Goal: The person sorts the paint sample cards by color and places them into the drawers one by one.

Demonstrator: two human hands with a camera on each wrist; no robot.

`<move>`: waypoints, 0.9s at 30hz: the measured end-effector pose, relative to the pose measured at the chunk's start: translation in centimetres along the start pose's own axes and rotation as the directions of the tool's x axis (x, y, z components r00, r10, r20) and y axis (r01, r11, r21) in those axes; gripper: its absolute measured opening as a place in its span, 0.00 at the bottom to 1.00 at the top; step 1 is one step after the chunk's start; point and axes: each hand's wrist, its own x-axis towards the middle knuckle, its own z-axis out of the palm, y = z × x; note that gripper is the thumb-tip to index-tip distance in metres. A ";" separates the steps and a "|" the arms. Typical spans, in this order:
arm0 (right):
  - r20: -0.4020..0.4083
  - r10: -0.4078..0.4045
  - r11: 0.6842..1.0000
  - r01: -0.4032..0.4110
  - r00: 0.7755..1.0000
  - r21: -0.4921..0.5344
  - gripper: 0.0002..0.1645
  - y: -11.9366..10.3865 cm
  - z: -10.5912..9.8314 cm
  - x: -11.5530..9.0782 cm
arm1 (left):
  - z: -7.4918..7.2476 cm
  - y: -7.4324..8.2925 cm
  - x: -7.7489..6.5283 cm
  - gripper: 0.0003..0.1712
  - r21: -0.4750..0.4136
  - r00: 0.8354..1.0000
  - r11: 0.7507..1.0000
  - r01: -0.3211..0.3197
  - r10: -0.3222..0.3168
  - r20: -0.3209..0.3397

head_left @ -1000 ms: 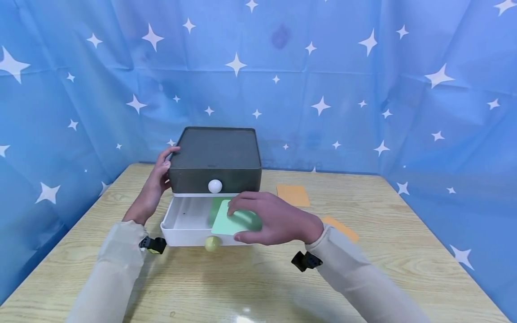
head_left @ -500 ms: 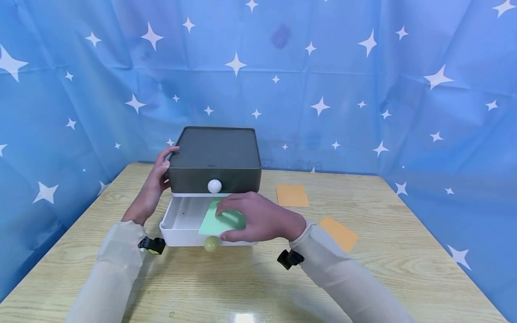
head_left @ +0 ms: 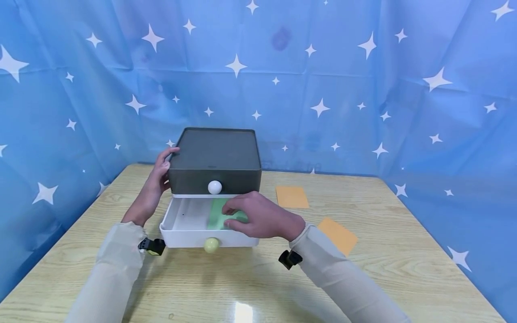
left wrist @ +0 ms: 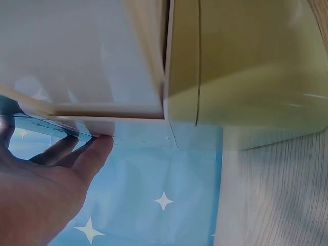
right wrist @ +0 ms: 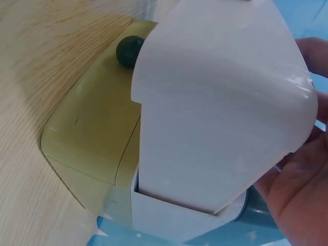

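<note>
A small drawer cabinet with a dark grey top unit [head_left: 216, 150] stands on the table, and its white drawer [head_left: 190, 238] is pulled out. Green paper [head_left: 216, 213] lies in the right part of that drawer. My right hand [head_left: 262, 216] hovers over the paper, fingers bent and thumb apart from them; green shows through the gap. The right wrist view shows part of this hand [right wrist: 302, 179] beside the white drawer, the paper hidden. My left hand [head_left: 155, 177] rests against the cabinet's left side, one finger at the top edge. In the left wrist view its fingertips [left wrist: 105, 143] touch the side wall.
Two orange paper squares lie to the right: one [head_left: 292, 197] behind, another [head_left: 338, 235] partly behind my right sleeve. An olive lower drawer [right wrist: 92, 128] with a dark green knob [right wrist: 129, 51] sits under the white one. A blue star-patterned cloth [head_left: 347, 89] hangs behind the table.
My right hand moved left and brought a light green sheet down into the drawer; it no longer overhangs the front. The fingers have come away from it. My left hand stayed put.
</note>
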 end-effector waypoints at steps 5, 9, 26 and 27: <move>-0.012 -0.011 1.000 0.011 1.000 -0.003 0.14 -0.2 0.0 -0.1 | 0.0 0.0 0.0 0.32 0.005 1.000 1.000 0.000 0.000 -0.003; -0.017 -0.027 1.000 0.027 0.999 -0.003 0.14 -0.5 -0.1 -0.1 | 0.0 0.0 -0.1 0.32 0.003 1.000 1.000 0.004 -0.004 -0.001; -0.130 -0.278 0.957 0.262 0.952 -0.125 0.05 -4.7 -0.1 -0.6 | -0.2 0.3 0.0 0.32 0.004 1.000 1.000 0.008 -0.008 0.007; -0.119 -0.280 0.953 0.262 0.953 -0.150 0.06 -4.9 0.2 -0.7 | -0.2 0.3 0.0 0.32 0.004 1.000 1.000 0.008 -0.008 0.008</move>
